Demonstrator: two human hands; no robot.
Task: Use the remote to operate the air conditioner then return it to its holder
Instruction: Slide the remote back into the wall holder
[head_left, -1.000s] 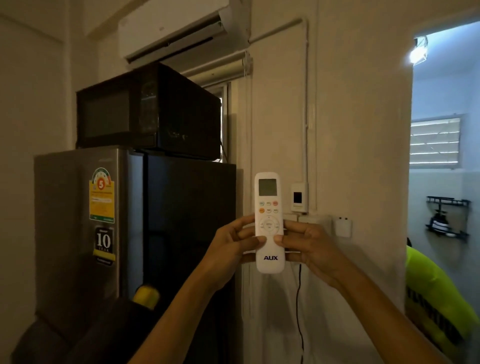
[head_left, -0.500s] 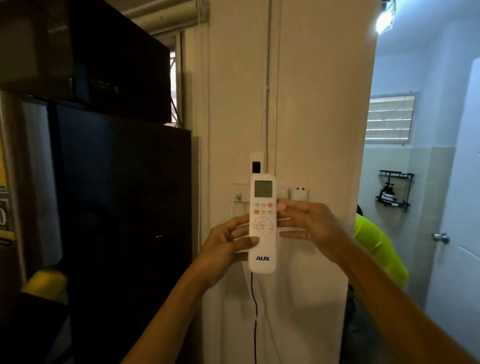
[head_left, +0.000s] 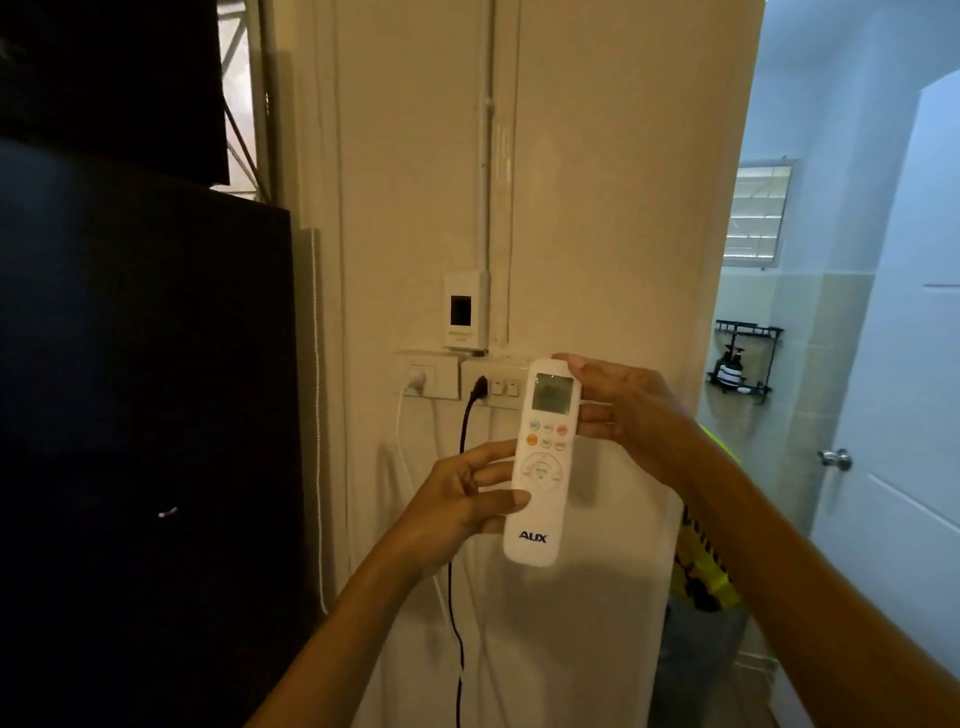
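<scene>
A white AUX remote (head_left: 540, 467) with a small screen and coloured buttons stands upright in front of the cream wall. My left hand (head_left: 457, 506) grips its lower left side, thumb on the front edge. My right hand (head_left: 623, 410) holds its top right corner beside the screen. The remote's holder is hidden behind the remote and my right hand, if it is there. The air conditioner is out of view.
A white switch box (head_left: 464, 310) and outlet plates (head_left: 428, 375) sit on the wall, a black cord (head_left: 460, 571) hanging down. The dark fridge (head_left: 145, 415) fills the left. On the right is a white door (head_left: 893, 415). Someone in a yellow vest (head_left: 701, 566) stands behind the wall's corner.
The view swung right and down, losing the air conditioner and microwave. The remote moved right towards the outlets; my right hand slid up from its middle to its top corner.
</scene>
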